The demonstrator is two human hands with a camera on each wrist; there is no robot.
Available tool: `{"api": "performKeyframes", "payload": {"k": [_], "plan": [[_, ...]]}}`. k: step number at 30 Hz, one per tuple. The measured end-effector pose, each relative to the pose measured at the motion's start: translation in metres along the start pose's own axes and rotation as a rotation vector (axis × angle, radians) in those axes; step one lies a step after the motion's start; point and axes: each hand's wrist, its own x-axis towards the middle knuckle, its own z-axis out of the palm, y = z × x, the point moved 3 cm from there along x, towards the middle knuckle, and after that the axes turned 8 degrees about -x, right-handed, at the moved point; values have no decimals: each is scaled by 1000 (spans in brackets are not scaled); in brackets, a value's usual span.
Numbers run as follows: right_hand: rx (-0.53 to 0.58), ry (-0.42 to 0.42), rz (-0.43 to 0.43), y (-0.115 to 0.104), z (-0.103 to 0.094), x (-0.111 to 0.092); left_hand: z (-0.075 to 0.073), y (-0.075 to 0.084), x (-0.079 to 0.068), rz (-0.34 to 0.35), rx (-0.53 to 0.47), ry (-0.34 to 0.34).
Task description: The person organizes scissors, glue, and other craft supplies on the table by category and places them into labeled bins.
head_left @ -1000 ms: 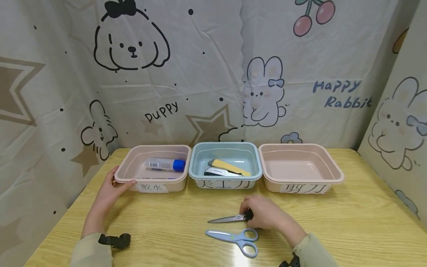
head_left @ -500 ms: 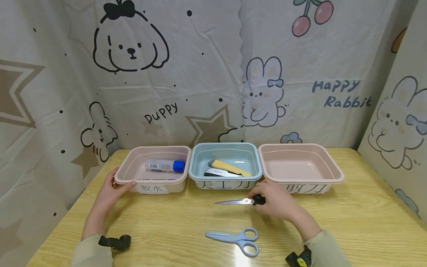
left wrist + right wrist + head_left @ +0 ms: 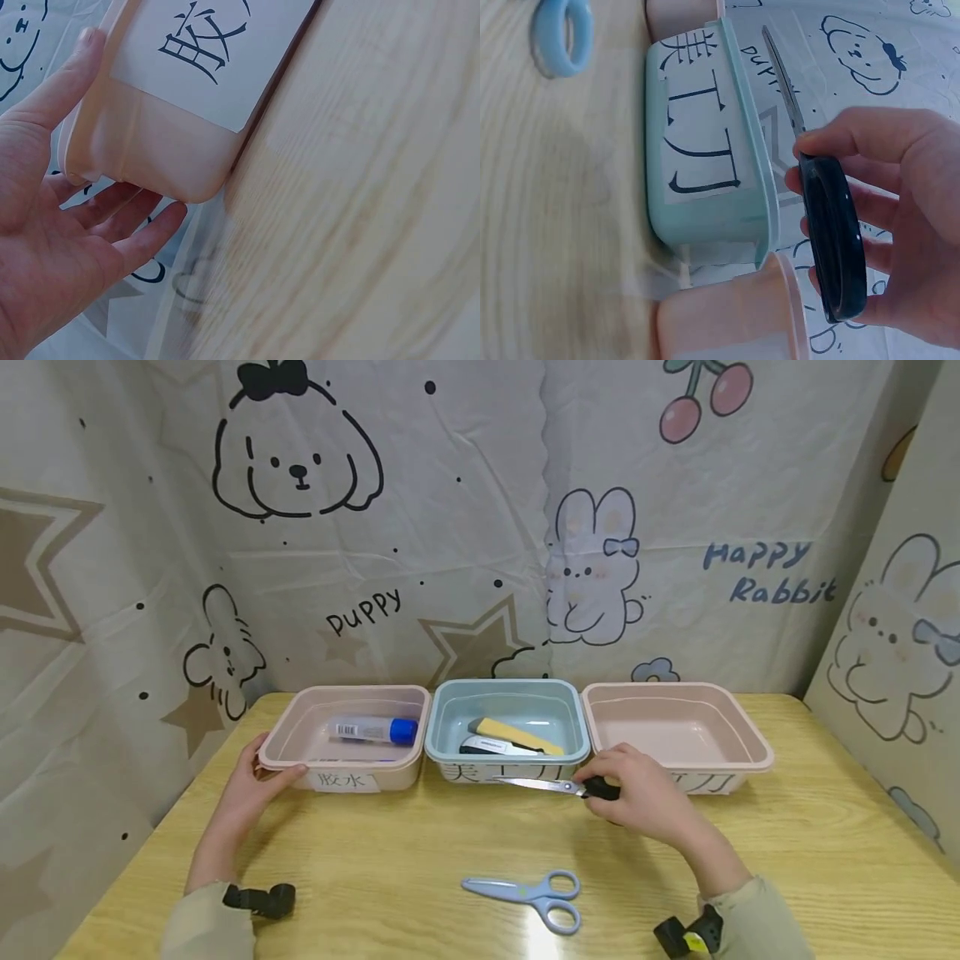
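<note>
My left hand (image 3: 253,783) holds the near left corner of the left pink bin (image 3: 300,767), thumb on its front rim and fingers around the side. Black-handled scissors (image 3: 832,240) are in my right hand (image 3: 641,793), pinched by the handle between thumb and fingers. Their blades look together and point left, raised in front of the label of the blue bin (image 3: 582,735). The right hand overlaps the front of the right pink bin (image 3: 720,768) in the head view. Light blue scissors (image 3: 525,892) lie on the table nearer the body.
Inside the left bin lies a clear glue bottle with a blue cap (image 3: 402,732). A yellow utility knife (image 3: 517,735) and a white one (image 3: 491,746) lie in the blue bin. Behind the row of bins hangs a printed curtain (image 3: 465,527).
My right hand has lifted the black-handled scissors off the table and carried them forward and to the right, up to the bins. The left hand stays at its bin.
</note>
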Motion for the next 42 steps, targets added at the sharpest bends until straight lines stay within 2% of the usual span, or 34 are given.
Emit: {"api": "performKeyframes", "payload": {"k": [8, 15, 23, 30, 35, 42], "plan": [[-54, -11, 38, 17, -14, 5, 0, 1, 0, -4, -6, 5], [-93, 47, 39, 43, -25, 8, -2, 1, 1, 2, -11, -3], [-151, 127, 48, 73, -26, 12, -1, 1, 1, 8, -12, -10], [-210, 130, 42, 95, -27, 16, -4, 0, 2, -9, -8, 6], [-261, 96, 57, 112, -29, 17, -4, -1, 2, -15, -2, 14], [-172, -4, 121, 135, -23, 14, -2, 1, 2, -5, -6, 2]]}}
